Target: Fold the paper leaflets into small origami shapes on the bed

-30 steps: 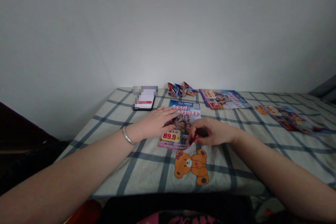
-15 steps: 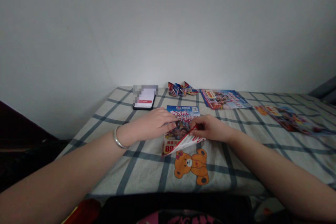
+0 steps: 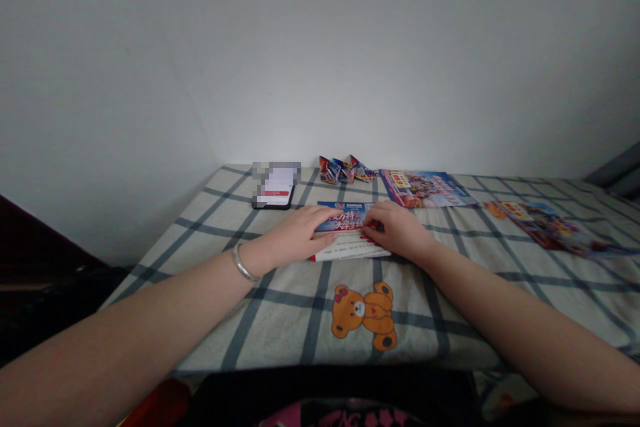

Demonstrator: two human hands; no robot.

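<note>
A printed flyer (image 3: 345, 250) lies on the cloth between my hands, its near part folded up and over so the white back faces up. Beyond the fold, a strip of its blue front with red and white lettering shows. My left hand (image 3: 309, 232) rests at the flyer's left side, fingers stretched out and thumb apart on the paper. At the right, my right hand (image 3: 393, 227) pinches the turned-over edge between thumb and fingers. A silver bangle (image 3: 244, 263) circles my left wrist.
Behind the flyer stand folded paper pieces (image 3: 345, 169) by the wall. A phone (image 3: 275, 187) lies back left. Flyers (image 3: 430, 189) are stacked back right, with more flyers (image 3: 560, 227) farther right. The checked cloth (image 3: 280, 333) has a printed bear (image 3: 367, 313).
The flyer's lifted near-right corner has become a straight fold across its width. My right hand moved slightly away from me with the edge; my left hand shifted slightly right.
</note>
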